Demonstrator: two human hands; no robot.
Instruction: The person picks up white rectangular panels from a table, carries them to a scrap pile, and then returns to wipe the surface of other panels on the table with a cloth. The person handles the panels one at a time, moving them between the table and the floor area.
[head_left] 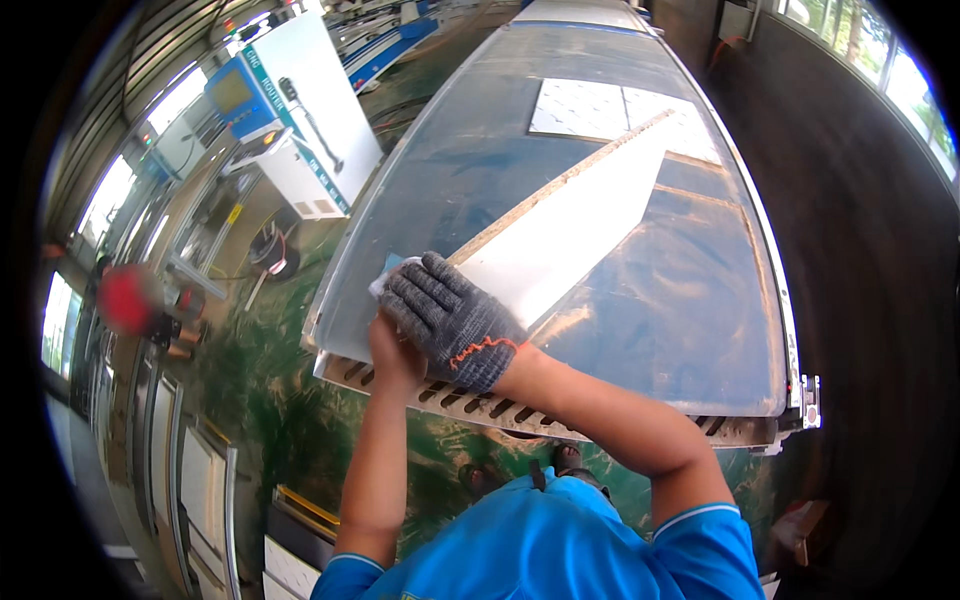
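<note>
A long white board (560, 235) with a raw brown edge lies aslant on the blue-grey belt of a long table (420, 190). My right hand (452, 318), in a grey knit glove with orange stitching at the cuff, rests across the board's near end, its fingers stretched out. Close against the glove is my bare left hand (397, 350), its fingers hidden behind the glove. A small pale white and light-blue piece (393, 275) shows just past the glove's fingertips; what it is I cannot make out.
Farther up the belt lie white panels (580, 108). A white and blue control cabinet (310, 110) stands left of the table, near a dark bucket (274, 250). At far left is a blurred person in red (130, 300). Slotted metal edging (470, 402) runs along the table's near end.
</note>
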